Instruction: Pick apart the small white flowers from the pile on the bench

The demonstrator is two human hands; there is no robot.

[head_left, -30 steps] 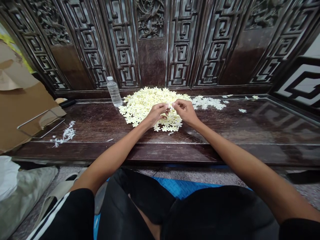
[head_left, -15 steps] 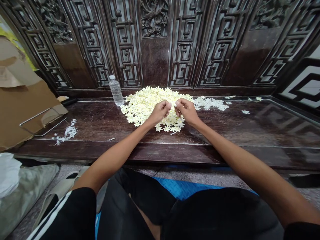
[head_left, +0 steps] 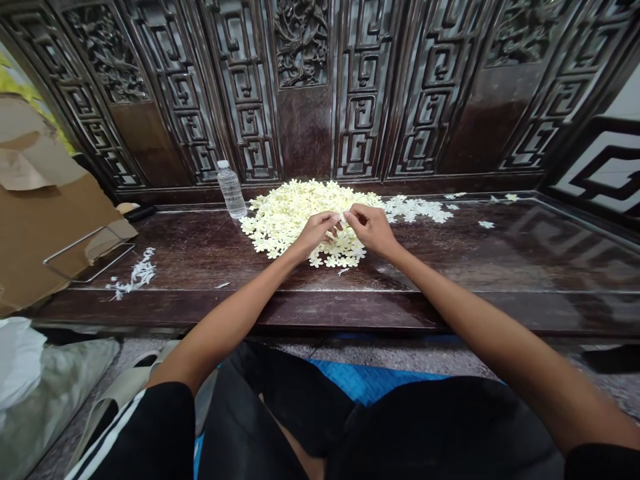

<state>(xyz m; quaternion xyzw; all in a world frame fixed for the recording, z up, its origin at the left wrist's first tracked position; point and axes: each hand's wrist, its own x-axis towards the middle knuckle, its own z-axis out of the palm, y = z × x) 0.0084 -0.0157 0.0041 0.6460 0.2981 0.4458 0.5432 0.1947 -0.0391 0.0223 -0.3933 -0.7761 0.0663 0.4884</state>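
Observation:
A heap of pale yellow flowers (head_left: 295,203) lies on a dark wooden bench (head_left: 450,257). Over the heap's front right part, my left hand (head_left: 320,232) has its fingers pinched together. Close beside it on the right, my right hand (head_left: 370,227) is also in a pinch, its fingertips nearly meeting those of the left. Something small and white shows between the fingertips, too small to name. Flatter white flowers (head_left: 417,209) spread out to the right of the heap.
A clear bottle (head_left: 231,191) stands left of the heap. Further left are white scraps (head_left: 139,272), a wire frame (head_left: 90,253) and a cardboard box (head_left: 45,227). A carved wooden panel (head_left: 305,127) rises behind the bench.
My hands have come closer together, their fingertips now almost touching. The view has shifted slightly, so the bench and panel sit a little lower.

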